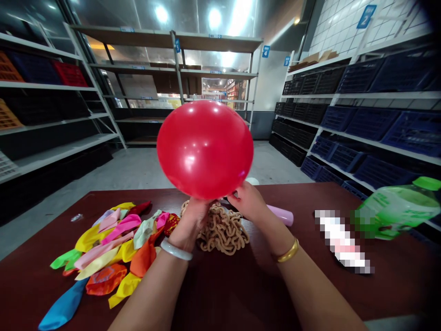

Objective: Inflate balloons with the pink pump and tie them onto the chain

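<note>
A blown-up red balloon (205, 148) floats above the dark red table (241, 289), held at its neck. My left hand (191, 220), with a pale bangle on the wrist, is closed under the balloon's base. My right hand (248, 202), with a gold bangle, pinches the neck from the right side. The neck itself is hidden between my fingers. Just behind and below my hands lies a heap of tan cord (223, 232).
A pile of several flat coloured balloons (110, 250) lies at the left. A pink pump-like tube (280, 214) lies right of my hands, a green bottle (396, 211) and a blurred-out item (342, 241) farther right. Shelving with crates lines both sides.
</note>
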The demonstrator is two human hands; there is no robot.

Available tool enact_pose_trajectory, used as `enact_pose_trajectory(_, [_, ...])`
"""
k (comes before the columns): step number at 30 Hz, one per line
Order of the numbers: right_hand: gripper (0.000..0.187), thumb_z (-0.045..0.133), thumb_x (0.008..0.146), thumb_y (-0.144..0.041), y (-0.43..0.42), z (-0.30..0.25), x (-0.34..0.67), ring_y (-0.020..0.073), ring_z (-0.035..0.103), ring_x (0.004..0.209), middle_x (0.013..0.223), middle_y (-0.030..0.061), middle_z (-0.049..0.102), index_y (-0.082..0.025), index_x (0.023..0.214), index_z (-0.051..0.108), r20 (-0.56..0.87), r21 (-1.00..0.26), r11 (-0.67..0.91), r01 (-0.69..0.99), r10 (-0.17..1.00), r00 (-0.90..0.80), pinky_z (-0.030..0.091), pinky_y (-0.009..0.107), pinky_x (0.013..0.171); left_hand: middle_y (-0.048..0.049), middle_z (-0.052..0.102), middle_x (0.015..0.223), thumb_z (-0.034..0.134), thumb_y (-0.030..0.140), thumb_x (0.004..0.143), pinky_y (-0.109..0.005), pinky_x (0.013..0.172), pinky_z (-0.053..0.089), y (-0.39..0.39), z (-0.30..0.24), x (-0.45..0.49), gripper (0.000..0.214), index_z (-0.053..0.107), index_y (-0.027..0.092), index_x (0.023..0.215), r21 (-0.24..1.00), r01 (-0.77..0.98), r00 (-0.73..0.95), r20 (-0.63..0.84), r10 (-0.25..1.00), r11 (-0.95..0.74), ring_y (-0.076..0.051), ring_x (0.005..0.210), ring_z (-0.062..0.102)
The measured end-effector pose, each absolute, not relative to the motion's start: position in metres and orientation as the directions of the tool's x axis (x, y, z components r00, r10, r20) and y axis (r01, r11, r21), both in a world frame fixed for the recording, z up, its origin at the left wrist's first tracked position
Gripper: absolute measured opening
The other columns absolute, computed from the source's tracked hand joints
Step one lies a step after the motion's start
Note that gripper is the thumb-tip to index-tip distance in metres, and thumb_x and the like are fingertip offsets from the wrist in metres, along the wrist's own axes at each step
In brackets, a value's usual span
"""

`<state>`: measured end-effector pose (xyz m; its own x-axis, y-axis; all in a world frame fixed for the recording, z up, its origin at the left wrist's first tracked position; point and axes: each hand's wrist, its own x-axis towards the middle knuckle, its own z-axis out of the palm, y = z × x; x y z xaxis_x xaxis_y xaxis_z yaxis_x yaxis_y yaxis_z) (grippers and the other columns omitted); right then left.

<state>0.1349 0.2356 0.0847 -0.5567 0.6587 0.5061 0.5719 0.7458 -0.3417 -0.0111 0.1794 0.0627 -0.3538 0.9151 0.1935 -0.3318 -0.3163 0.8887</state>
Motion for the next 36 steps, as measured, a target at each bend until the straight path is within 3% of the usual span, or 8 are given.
enact_pose_trajectory(5, [0.013,0.057,0.085,-0.019,0.233,0.088,0.135,0.0198,0.059,0.080,0.087,0.0072,0.069,-0.019,0.084,0.070,0.489,-0.328,0.690,0.646,0.709,-0.509,0.037,0.029,0.067,-0.0067,0.071,0.069,0.084,0.022,0.054,-0.025,0.067,0.049,0.183,0.060,-0.016,0.024,0.076,0.011,0.073,0.916,-0.377,-0.291,0.025,0.956,-0.139,-0.014,0.065,0.062])
enact_pose_trajectory(13, [0.014,0.058,0.088,-0.026,0.238,0.080,0.130,0.0192,0.059,0.077,0.084,0.0070,0.069,-0.019,0.087,0.070,0.416,-0.374,0.637,0.674,0.765,-0.493,0.035,0.028,0.065,-0.0063,0.073,0.075,0.084,0.018,0.058,-0.025,0.066,0.048,0.185,0.051,-0.007,0.022,0.076,0.013,0.077,0.799,-0.590,-0.201,-0.007,0.980,-0.115,-0.013,0.065,0.062])
enact_pose_trajectory(22, [0.012,0.059,0.091,-0.026,0.219,0.079,0.123,0.0213,0.063,0.084,0.089,0.0051,0.071,-0.021,0.095,0.069,0.577,-0.329,0.693,0.641,0.685,-0.445,0.040,0.031,0.074,-0.0068,0.074,0.077,0.084,0.022,0.056,-0.028,0.071,0.048,0.184,0.053,-0.009,0.023,0.075,0.013,0.076,0.820,-0.532,-0.329,0.029,0.944,-0.211,-0.018,0.071,0.066])
enact_pose_trajectory(28, [0.009,0.060,0.088,-0.022,0.219,0.079,0.124,0.0217,0.061,0.089,0.098,0.0077,0.068,-0.020,0.085,0.069,0.609,-0.363,0.694,0.622,0.682,-0.405,0.042,0.031,0.075,-0.0070,0.073,0.070,0.086,0.022,0.052,-0.029,0.072,0.050,0.184,0.054,-0.007,0.027,0.075,0.011,0.074,0.853,-0.503,-0.341,-0.045,0.939,-0.142,-0.018,0.068,0.067])
enact_pose_trajectory(30, [0.009,0.060,0.086,-0.021,0.223,0.077,0.122,0.0220,0.061,0.089,0.097,0.0094,0.067,-0.019,0.082,0.068,0.592,-0.453,0.670,0.588,0.719,-0.364,0.043,0.033,0.076,-0.0073,0.073,0.070,0.087,0.024,0.051,-0.030,0.071,0.050,0.184,0.054,-0.008,0.029,0.075,0.011,0.075,0.865,-0.485,-0.341,-0.053,0.939,-0.127,-0.018,0.066,0.067])
enact_pose_trajectory(32, [0.012,0.058,0.086,-0.024,0.227,0.075,0.120,0.0207,0.062,0.084,0.091,0.0088,0.068,-0.018,0.081,0.067,0.499,-0.659,0.609,0.441,0.793,-0.350,0.046,0.032,0.076,-0.0080,0.073,0.071,0.088,0.027,0.052,-0.030,0.069,0.050,0.183,0.055,-0.008,0.031,0.076,0.012,0.076,0.876,-0.466,-0.329,-0.043,0.944,-0.122,-0.018,0.067,0.067])
enact_pose_trajectory(34, [0.016,0.055,0.087,-0.028,0.230,0.072,0.118,0.0186,0.064,0.079,0.082,0.0063,0.070,-0.017,0.081,0.065,0.352,-0.873,0.448,0.194,0.853,-0.386,0.048,0.031,0.074,-0.0083,0.073,0.071,0.089,0.029,0.052,-0.029,0.069,0.050,0.182,0.057,-0.009,0.031,0.076,0.013,0.075,0.885,-0.446,-0.313,-0.015,0.950,-0.133,-0.019,0.068,0.067])
enact_pose_trajectory(36, [0.019,0.056,0.085,-0.034,0.233,0.072,0.117,0.0177,0.065,0.074,0.076,0.0046,0.070,-0.017,0.082,0.064,0.224,-0.968,0.251,0.007,0.877,-0.426,0.048,0.029,0.070,-0.0082,0.072,0.071,0.089,0.030,0.053,-0.029,0.070,0.050,0.180,0.060,-0.009,0.029,0.076,0.014,0.073,0.896,-0.417,-0.298,0.025,0.954,-0.153,-0.018,0.069,0.066])
